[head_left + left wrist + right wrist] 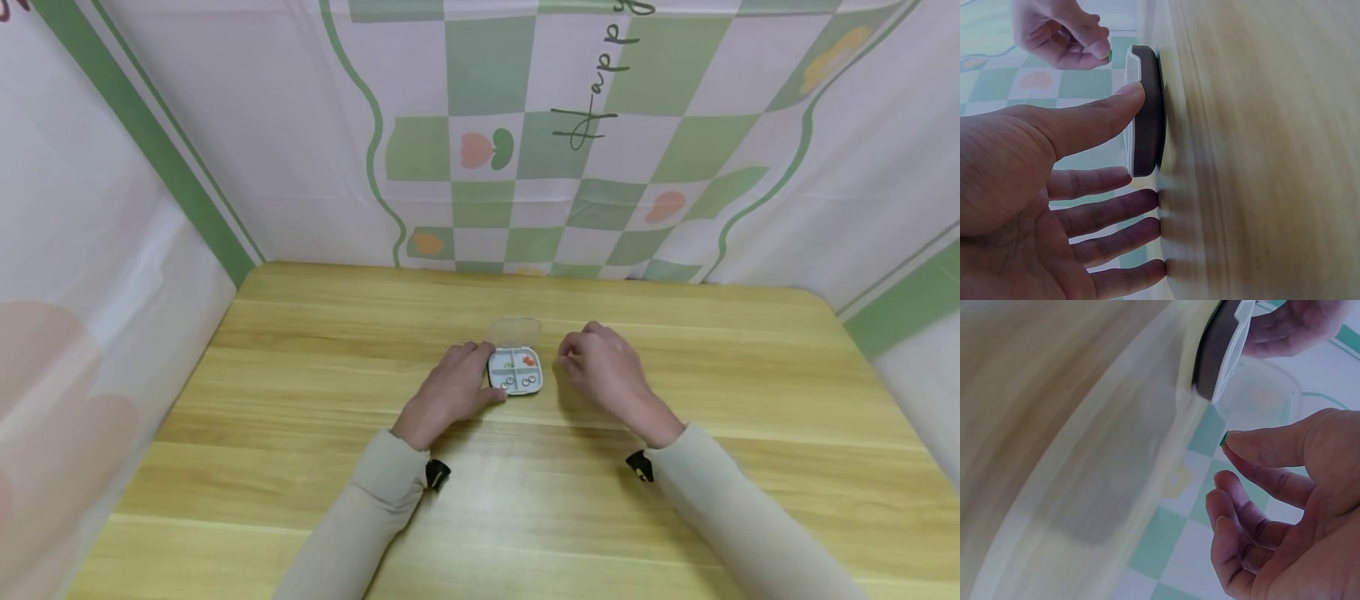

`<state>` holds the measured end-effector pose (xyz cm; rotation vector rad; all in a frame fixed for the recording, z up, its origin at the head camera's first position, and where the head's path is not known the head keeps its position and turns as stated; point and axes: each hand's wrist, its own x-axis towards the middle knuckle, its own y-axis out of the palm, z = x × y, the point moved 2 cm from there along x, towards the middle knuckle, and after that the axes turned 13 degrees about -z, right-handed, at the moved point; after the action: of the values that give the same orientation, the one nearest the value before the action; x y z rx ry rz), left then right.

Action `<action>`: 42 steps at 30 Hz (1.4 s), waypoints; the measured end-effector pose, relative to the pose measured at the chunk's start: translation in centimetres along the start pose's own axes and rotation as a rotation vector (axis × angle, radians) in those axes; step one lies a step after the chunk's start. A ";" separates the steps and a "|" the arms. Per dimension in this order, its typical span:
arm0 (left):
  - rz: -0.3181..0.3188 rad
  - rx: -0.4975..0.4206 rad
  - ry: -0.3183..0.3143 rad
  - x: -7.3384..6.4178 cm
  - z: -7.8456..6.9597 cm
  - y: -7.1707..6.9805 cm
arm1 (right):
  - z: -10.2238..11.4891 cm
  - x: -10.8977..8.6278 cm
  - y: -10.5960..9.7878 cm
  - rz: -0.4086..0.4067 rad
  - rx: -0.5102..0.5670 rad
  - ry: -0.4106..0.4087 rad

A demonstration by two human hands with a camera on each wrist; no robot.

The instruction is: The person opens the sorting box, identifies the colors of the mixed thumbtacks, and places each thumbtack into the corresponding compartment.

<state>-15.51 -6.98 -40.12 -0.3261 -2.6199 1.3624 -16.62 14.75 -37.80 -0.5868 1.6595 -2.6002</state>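
A small rounded pill box (515, 372) lies on the wooden table, its clear lid (516, 331) swung back. Its white inside is split into several compartments. Orange-red pieces (528, 361) lie in the far right one; small pale and greenish rings are in others. My left hand (452, 387) holds the box from the left, thumb at its near side and index finger at its far side, other fingers spread on the table. Just right of the box, above the table, my right hand (603, 371) pinches a tiny green piece (1223, 439) between thumb and index finger; most of it is hidden.
The light wooden table (300, 467) reaches back to a green-and-white checked cloth (487, 83) hanging behind it. More printed cloth hangs at the left and right sides. Dark wrist cameras sit at both cuffs.
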 end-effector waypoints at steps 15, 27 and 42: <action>-0.017 0.047 0.055 0.1 0.3 0.1 | 3.1 0.6 1.8 -0.020 0.012 -0.060; -0.019 0.073 0.068 0.1 0.4 0.2 | 4.5 1.1 2.7 -0.021 0.024 -0.077; -0.041 0.071 0.114 0.1 0.4 0.0 | 5.3 1.5 4.0 0.010 0.016 -0.094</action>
<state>-15.70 -7.21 -40.35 -0.3287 -2.4664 1.3777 -17.15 8.05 -38.91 -0.6860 1.6079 -2.5344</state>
